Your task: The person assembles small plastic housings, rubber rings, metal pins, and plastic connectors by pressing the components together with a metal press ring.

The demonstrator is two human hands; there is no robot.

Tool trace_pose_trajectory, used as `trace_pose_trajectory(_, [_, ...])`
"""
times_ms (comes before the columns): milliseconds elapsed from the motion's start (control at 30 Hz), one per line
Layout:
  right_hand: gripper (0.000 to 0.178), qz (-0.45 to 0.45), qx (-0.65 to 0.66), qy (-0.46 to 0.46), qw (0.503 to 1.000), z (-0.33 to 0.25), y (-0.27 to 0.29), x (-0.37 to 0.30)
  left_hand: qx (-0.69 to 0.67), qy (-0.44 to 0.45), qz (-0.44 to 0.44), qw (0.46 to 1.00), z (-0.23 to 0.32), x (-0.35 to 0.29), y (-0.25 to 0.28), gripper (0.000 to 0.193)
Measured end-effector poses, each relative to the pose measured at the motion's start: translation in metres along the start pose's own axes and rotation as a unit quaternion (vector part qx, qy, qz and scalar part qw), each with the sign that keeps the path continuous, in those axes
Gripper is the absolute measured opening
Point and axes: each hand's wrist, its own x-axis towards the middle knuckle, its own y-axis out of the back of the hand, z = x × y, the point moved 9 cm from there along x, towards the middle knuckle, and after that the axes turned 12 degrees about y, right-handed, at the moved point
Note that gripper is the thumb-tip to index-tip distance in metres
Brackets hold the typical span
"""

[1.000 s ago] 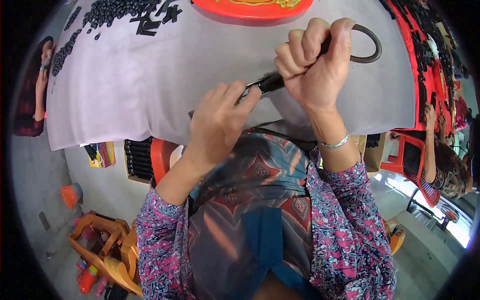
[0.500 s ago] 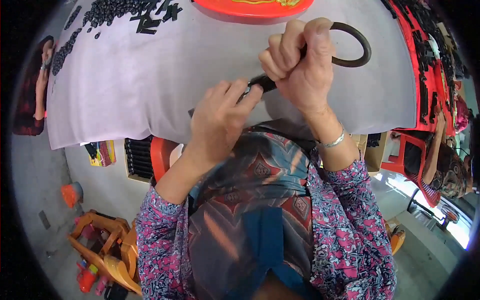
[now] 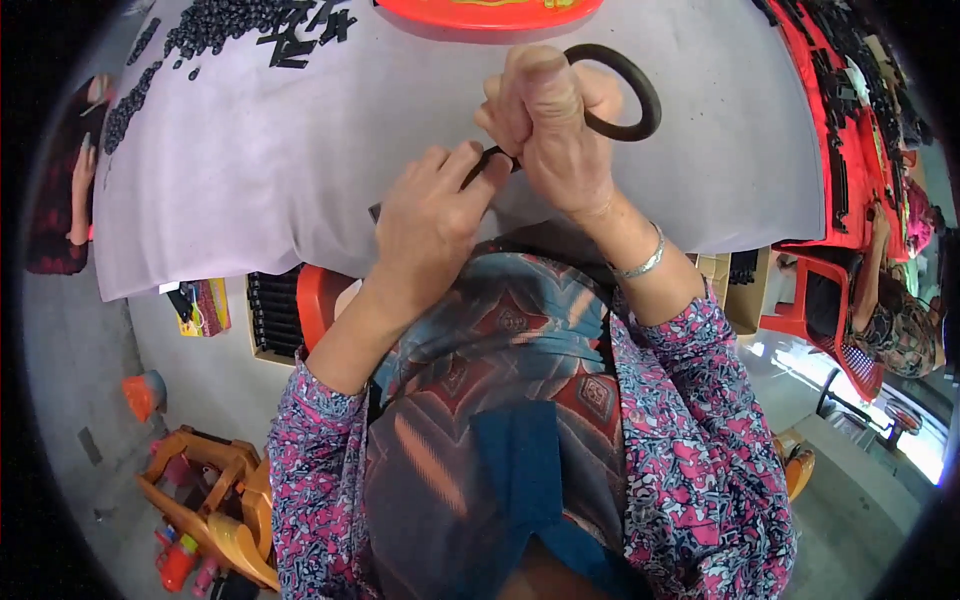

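My right hand is closed round a dark tool with a big ring-shaped handle. The ring sticks out to the right of the fist, while the rest of the tool is hidden by the fingers. Just left of it and lower, my left hand pinches a narrow black strip. One stretch of the strip shows between the two hands, and a dark end pokes out past the left hand's far side. Both hands are above the near part of the cloth-covered table, close to my body.
A red basin stands at the table's far edge. Small black pieces and black strips lie far left. Below the table are a box of black parts and a red stool. Other people's arms show at both sides.
My right hand has moved left with the ringed tool and turned, bringing its thumb side into view. My left hand has shifted slightly left, keeping its grip on the black strip.
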Motion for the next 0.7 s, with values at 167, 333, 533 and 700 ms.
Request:
trace_pose_trajectory(167, [0.055, 0.105, 0.166, -0.071, 0.978, 0.003, -0.001, 0.003, 0.000, -0.003, 0.006, 1.000, 0.000, -0.002, -0.002, 0.027])
trace_pose_trajectory(333, [0.067, 0.095, 0.213, -0.122, 0.965, 0.016, 0.010, 0.006, -0.004, 0.032, 0.012, 0.999, -0.002, -0.003, -0.001, 0.024])
trace_pose_trajectory(533, [0.063, 0.127, 0.346, -0.163, 0.915, 0.026, 0.030, 0.007, -0.007, 0.040, 0.019, 0.999, -0.001, -0.001, 0.000, 0.025])
trace_pose_trajectory(700, [0.043, 0.117, 0.392, -0.157, 0.899, 0.019, 0.027, 0.011, -0.005, 0.037, 0.020, 0.999, -0.002, -0.003, 0.000, 0.026])
